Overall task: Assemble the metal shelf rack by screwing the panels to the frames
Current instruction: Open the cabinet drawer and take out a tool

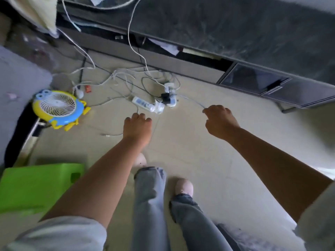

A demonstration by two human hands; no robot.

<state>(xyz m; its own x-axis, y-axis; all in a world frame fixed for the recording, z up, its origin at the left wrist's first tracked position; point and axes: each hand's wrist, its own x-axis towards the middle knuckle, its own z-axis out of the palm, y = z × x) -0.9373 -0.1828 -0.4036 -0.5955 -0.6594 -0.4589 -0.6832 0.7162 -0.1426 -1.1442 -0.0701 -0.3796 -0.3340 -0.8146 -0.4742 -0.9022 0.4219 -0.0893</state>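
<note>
No panel, frame or screw of the shelf rack shows in this blurred view down at the floor. My right hand (220, 120) reaches forward over the beige floor and pinches the end of a thin grey cable (193, 100) that runs back to a white power strip (147, 105). My left hand (137, 125) is stretched out just in front of that strip with its fingers curled under. Thin wires pass close to it, and I cannot tell whether it holds one.
A tangle of white and black cables and plugs (167, 95) lies ahead. A yellow-and-blue toy fan (57, 106) sits at the left, a green plastic stool (36, 187) at lower left, and a dark low cabinet (253, 82) along the back. My feet (184, 186) stand below.
</note>
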